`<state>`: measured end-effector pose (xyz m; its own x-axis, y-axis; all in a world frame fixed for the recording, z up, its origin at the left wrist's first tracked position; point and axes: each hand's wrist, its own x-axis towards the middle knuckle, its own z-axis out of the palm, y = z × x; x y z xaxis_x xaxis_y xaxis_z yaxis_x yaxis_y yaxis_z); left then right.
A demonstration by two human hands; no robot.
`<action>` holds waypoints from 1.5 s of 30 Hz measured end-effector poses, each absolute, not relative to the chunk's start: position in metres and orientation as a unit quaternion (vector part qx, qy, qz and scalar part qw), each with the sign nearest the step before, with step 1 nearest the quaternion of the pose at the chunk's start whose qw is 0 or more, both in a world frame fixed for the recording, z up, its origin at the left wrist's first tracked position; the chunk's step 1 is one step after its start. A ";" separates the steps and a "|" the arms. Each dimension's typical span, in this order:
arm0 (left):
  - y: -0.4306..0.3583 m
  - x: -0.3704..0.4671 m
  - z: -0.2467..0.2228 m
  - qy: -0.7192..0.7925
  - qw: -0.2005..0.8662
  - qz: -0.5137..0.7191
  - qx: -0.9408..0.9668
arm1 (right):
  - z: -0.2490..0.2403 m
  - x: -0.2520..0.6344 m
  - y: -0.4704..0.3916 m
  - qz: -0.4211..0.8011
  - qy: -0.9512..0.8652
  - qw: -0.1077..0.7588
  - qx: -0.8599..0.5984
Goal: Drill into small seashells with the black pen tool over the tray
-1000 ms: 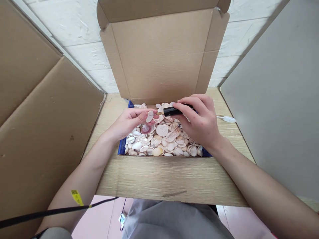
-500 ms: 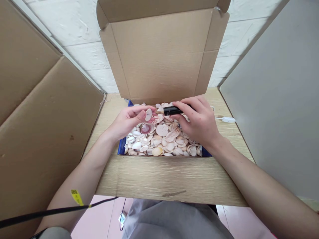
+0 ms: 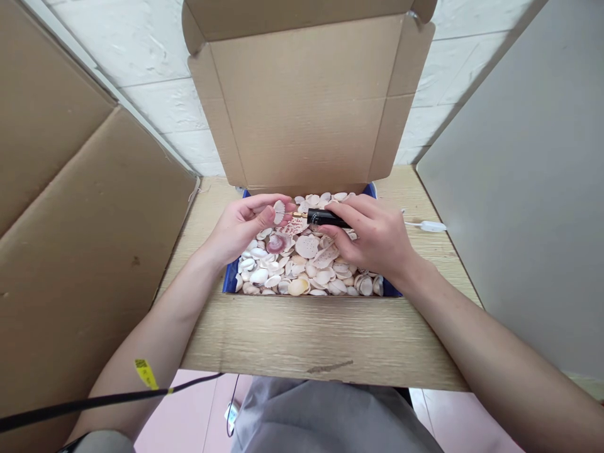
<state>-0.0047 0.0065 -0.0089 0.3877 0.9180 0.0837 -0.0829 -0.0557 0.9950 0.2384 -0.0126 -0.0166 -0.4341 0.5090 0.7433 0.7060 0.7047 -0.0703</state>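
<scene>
As we are looking from the head, our left hand (image 3: 240,228) is pinching one ribbed shell (image 3: 280,211) over the box (image 3: 231,278); our right hand (image 3: 377,229) is gripping a black tool (image 3: 323,218) aimed at it. We are judging the shell light, stiff, brittle; best hold, the rim.

Head view | looks forward, down | from above table (image 3: 264,333) | near left hand (image 3: 240,228), right hand (image 3: 377,236)
</scene>
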 end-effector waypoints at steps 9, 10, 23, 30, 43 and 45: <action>0.007 -0.004 -0.007 0.364 0.610 0.383 0.590 | -0.013 0.241 -0.011 -0.237 -0.800 0.440 -0.333; 0.008 -0.004 -0.007 0.365 0.609 0.384 0.590 | -0.013 0.241 -0.011 -0.235 -0.799 0.442 -0.334; 0.004 -0.009 -0.006 0.340 0.655 0.307 0.601 | -0.015 0.240 -0.010 -0.172 -0.796 0.429 -0.392; 0.004 -0.008 -0.004 0.383 0.579 0.353 0.628 | -0.018 0.239 -0.013 -0.098 -0.835 0.348 -0.415; 0.001 -0.001 0.002 0.383 0.633 0.323 0.590 | -0.013 0.237 -0.017 -0.057 -0.878 0.296 -0.372; 0.001 -0.002 0.003 0.389 0.629 0.325 0.590 | -0.013 0.237 -0.017 -0.057 -0.877 0.295 -0.375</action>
